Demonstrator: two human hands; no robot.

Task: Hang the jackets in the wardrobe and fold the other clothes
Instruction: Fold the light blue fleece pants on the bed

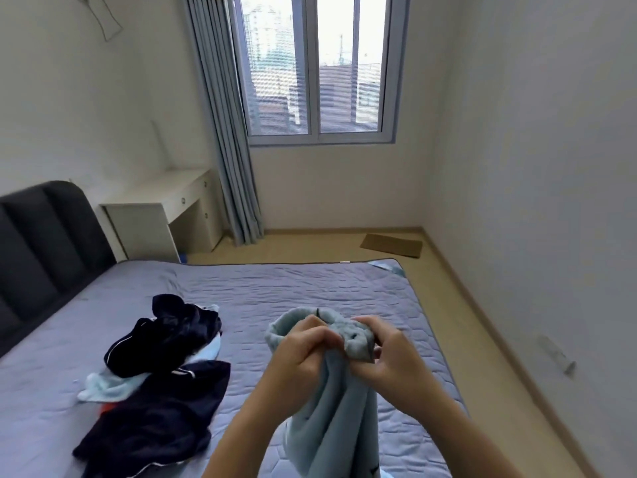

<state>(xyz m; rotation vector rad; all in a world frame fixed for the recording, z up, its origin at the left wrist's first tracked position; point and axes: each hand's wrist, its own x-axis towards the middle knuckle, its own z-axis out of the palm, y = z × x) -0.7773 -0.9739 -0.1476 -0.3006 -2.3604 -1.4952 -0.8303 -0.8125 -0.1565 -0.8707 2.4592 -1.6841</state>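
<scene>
A light blue garment (336, 422) hangs in the air above the bed (310, 288). My left hand (301, 357) grips its bunched top edge, fingers curled round the cloth. Close beside it, my right hand (389, 360) pinches the same edge. The garment's lower part drops out of view at the bottom. To the left, a heap of clothes lies on the bed: a dark navy jacket with white piping (165, 336), another dark navy garment (155, 422) in front of it, and a pale blue piece (107, 386) under them. A bit of red cloth (105, 408) shows beneath.
The bed has a purple-grey quilted cover and a dark padded headboard (44, 243) at the left. A white desk (162, 215) stands beyond it next to grey curtains (227, 132) and a window. A brown mat (391, 245) lies on the wooden floor.
</scene>
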